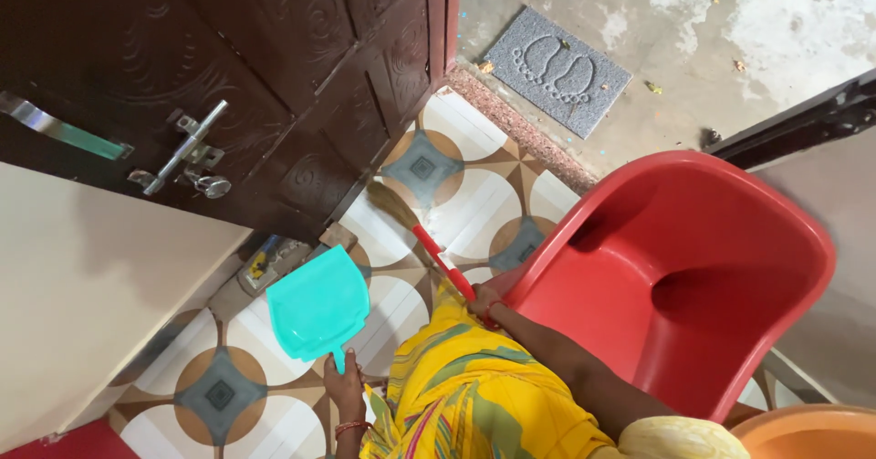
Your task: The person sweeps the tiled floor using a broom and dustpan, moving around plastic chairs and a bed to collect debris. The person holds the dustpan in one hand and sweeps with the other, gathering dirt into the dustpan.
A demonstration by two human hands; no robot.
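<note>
My left hand (344,388) grips the handle of a turquoise plastic dustpan (318,304), held over the patterned tile floor near the open door. My right hand (483,302) is closed around the red handle of a broom (429,245). Its brown bristle head (391,201) rests on the tiles close to the doorway. A yellow patterned garment (465,395) covers my body below both hands.
A dark carved wooden door (274,76) with a metal latch (182,153) stands open on the left. To my right sits a red plastic chair (675,276), with an orange tub (808,433) below it. A grey doormat (557,71) lies outside on concrete.
</note>
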